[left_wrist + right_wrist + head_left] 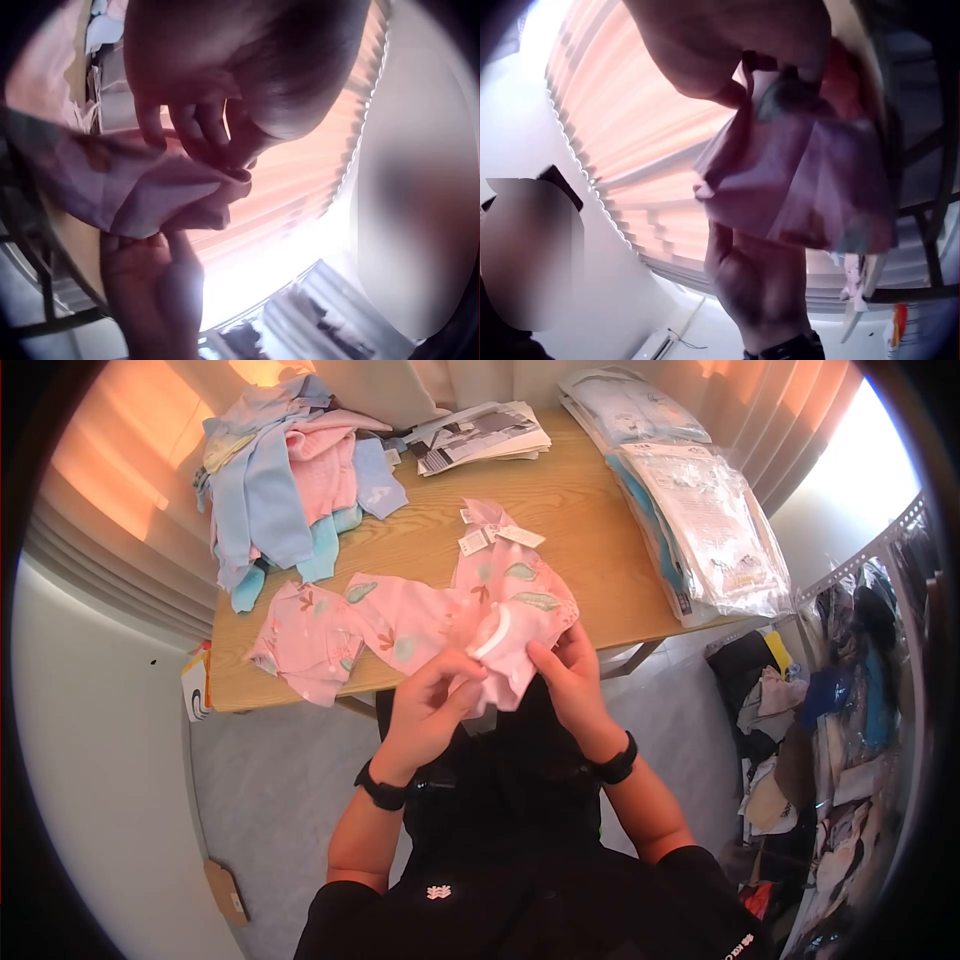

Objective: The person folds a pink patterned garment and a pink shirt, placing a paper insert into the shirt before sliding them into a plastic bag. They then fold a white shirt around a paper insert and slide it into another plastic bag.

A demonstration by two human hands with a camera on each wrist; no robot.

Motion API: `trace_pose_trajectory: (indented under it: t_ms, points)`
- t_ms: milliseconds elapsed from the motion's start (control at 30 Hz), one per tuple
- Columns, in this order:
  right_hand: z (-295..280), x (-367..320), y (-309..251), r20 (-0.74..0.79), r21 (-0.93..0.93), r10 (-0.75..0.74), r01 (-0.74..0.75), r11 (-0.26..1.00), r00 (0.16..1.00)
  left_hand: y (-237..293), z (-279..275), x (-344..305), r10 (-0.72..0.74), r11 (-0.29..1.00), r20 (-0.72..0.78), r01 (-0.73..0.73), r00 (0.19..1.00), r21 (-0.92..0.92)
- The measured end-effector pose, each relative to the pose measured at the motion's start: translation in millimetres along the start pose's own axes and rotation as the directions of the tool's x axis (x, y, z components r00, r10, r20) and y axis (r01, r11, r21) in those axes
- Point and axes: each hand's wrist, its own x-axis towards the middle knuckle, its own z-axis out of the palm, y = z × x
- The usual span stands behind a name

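Observation:
A pink patterned garment point(400, 625) lies spread along the table's front edge, its near right part raised in both hands. The left hand point(430, 710) pinches the cloth beside a white strip point(492, 635). On the other side, the right hand point(572, 685) grips the edge with its thumb on top. White tags point(500, 538) lie on the garment's upper part. In the left wrist view the left hand point(240, 67) holds the cloth point(150, 187) from above. The right wrist view shows the right hand point(742, 45) gripping the hanging cloth point(780, 172).
A heap of blue and pink clothes point(260, 500) lies at the table's back left. Papers point(480, 435) lie at the back, and stacked garments in clear bags point(700, 520) at the right. A rack with bagged items point(850, 700) stands at the far right.

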Motion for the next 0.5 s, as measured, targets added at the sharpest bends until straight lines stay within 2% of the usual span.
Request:
trace_pose_trajectory:
  t_ms: [67, 100, 133, 200, 233, 333, 367, 467, 500]
  points:
    - [2, -12, -25, 0.088, 0.048, 0.075, -0.08, 0.996, 0.993, 10, 1, -9, 0.16, 0.98, 0.066, -0.15, 0.985, -0.131]
    - [3, -18, -34, 0.13, 0.049, 0.117, -0.124, 0.991, 0.985, 16, 1, -7, 0.246, 0.96, 0.174, -0.215, 0.953, -0.181]
    - [3, -22, -42, 0.148, 0.038, 0.159, -0.166, 0.985, 0.976, 17, 12, -5, 0.239, 0.969, 0.016, -0.237, 0.971, -0.072]
    - [4, -26, -55, 0.181, 0.018, 0.24, -0.247, 0.969, 0.954, 18, 38, 2, 0.255, 0.964, -0.294, -0.219, 0.921, 0.151]
    - [4, -26, -58, 0.194, -0.081, 0.259, -0.247, 0.966, 0.946, 14, 34, 4, 0.27, 0.94, -0.238, -0.203, 0.933, 0.274]
    - [25, -38, -75, 0.257, 0.002, 0.343, -0.355, 0.935, 0.904, 10, 31, 10, 0.261, 0.828, -0.027, -0.21, 0.965, 0.52]
    - [27, -41, -79, 0.248, -0.014, 0.351, -0.359, 0.933, 0.903, -4, 18, 9, 0.29, 0.73, 0.025, -0.238, 0.957, 0.641]
    - [13, -43, -90, 0.244, 0.081, 0.231, -0.257, 0.963, 0.942, -5, 10, 0, 0.348, 0.752, -0.225, -0.127, 0.91, 0.647]
    - [18, -45, -109, 0.211, 0.131, 0.281, -0.312, 0.941, 0.936, 6, 15, 0, 0.338, 0.849, -0.368, -0.111, 0.866, 0.517]
